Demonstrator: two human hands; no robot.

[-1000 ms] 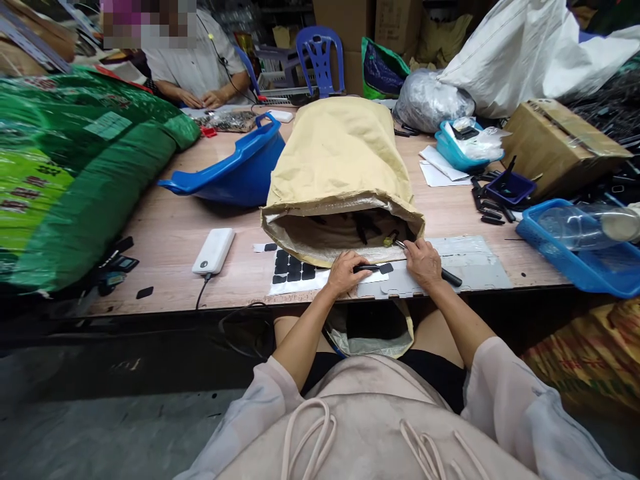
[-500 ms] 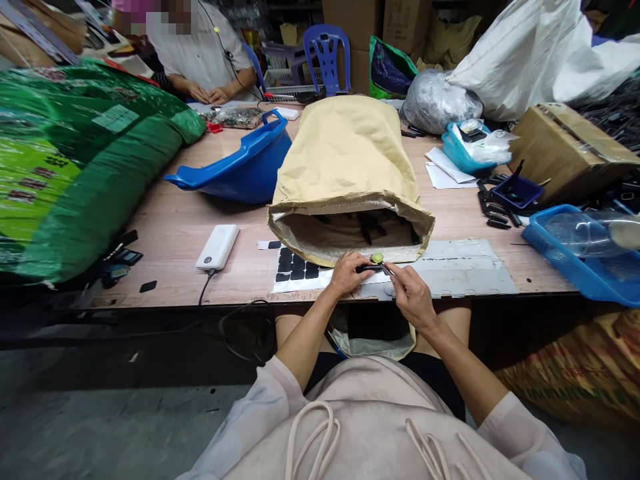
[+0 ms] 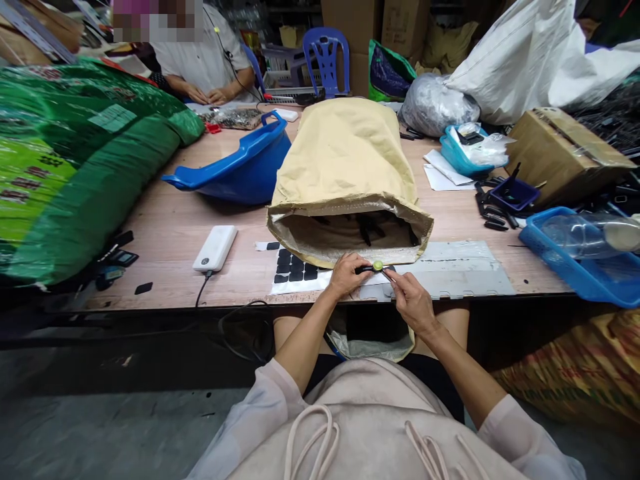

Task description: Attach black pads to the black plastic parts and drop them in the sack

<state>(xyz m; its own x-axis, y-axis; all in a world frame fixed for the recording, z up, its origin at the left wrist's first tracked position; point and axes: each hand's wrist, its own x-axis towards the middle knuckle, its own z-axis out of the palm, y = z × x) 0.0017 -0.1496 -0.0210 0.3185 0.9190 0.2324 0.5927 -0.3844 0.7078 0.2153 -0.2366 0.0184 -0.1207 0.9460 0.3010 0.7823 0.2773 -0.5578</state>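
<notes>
My left hand [image 3: 346,276] is closed around one end of a small black piece [image 3: 364,270], just in front of the open mouth of a tan sack [image 3: 350,147]. A small round yellow-green part [image 3: 378,265] shows at the right end of that black piece. My right hand [image 3: 415,301] pinches a thin metal tool [image 3: 389,274], perhaps tweezers, its tip close to the round part. Beneath my left hand lies a white sheet of black rounded-square stickers [image 3: 297,267]. Dark pieces [image 3: 373,230] lie inside the sack.
On the left are a white power bank [image 3: 216,248], a blue basin [image 3: 235,167] and a big green sack [image 3: 100,153]. To the right stand a blue tray [image 3: 575,267] and a cardboard box [image 3: 565,153]. A person [image 3: 200,60] sits across the table.
The metal tool in my right hand has shifted slightly at the round part, and its tip now points more to the left. Both hands stay in nearly the same place.
</notes>
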